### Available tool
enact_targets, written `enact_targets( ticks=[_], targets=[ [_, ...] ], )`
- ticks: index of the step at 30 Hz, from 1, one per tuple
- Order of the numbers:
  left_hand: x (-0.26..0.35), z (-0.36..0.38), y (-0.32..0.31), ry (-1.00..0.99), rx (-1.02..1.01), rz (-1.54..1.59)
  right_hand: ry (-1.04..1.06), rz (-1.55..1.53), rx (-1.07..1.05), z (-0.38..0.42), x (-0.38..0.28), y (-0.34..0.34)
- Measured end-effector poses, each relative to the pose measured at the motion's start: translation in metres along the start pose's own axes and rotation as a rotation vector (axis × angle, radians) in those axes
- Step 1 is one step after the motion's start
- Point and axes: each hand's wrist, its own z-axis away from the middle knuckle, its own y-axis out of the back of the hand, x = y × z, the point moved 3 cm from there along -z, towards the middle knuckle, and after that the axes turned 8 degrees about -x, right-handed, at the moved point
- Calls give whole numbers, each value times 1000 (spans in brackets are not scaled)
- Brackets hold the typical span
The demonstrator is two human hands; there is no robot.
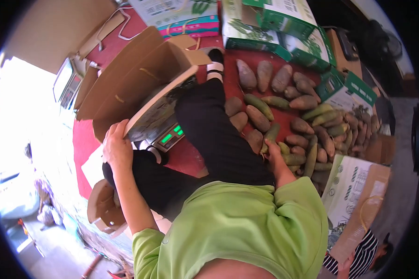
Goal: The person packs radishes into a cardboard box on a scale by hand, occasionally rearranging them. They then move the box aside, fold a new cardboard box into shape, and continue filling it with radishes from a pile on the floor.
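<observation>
My left hand point(118, 146) grips the near corner of an open cardboard box point(121, 79), its fingertips over the edge. The box stands tilted on a scale point(166, 140) with green lit digits, between my legs. To the right, my right hand point(275, 156) is closed around the lower end of a green radish point(272, 133), partly hidden by the radishes beside it. Around that hand lies a large pile of green and brownish-red radishes point(305, 125) on the red cloth point(191, 162).
Green-and-white printed cartons point(291, 21) are stacked at the back. Another printed carton point(349, 186) stands at the right, with a person in a striped top point(365, 253) beyond it. A second scale point(69, 83) is at the far left, and a small open box point(104, 204) is near my left leg.
</observation>
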Motion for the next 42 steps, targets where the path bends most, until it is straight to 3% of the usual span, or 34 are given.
enact_targets(
  ticks=[4, 6, 7, 11, 17, 18, 20, 24, 30, 34, 36, 40, 42],
  targets=[
    [-2, -1, 1, -40, -1, -25, -111, -83, -19, -9, -13, 11],
    [-4, -1, 2, -34, 13, -21, -126, -377, -122, -15, -21, 11],
    [-4, 0, 2, -52, 18, -21, -152, -367, -57, 7, -34, 2],
    [-8, 0, 0, -78, 54, -13, -38, -405, -175, 29, -58, -24],
    [-12, 0, -2, -91, 84, -10, 470, -146, -301, 88, -142, -82],
    [-13, 0, -2, -93, 79, -10, 470, -138, -315, 111, -158, -96],
    [-13, 1, -2, -96, 91, -13, 789, -16, -432, 174, -198, -131],
    [-12, 1, -2, -103, 104, -11, 1120, 202, -574, 256, -261, -182],
    [-13, 1, -3, -107, 102, -24, 1343, 604, -851, 321, -306, -271],
    [-14, 0, -3, -111, 65, -21, 1721, 916, -676, 323, -297, -338],
    [-13, 0, -3, -109, 41, -26, 1938, 851, -627, 306, -289, -359],
    [-7, 2, 1, -61, 4, 10, 2041, 626, -446, 301, -288, -330],
    [-9, 2, 0, -50, -13, 23, 1894, 680, -354, 288, -287, -294]
  ],
)
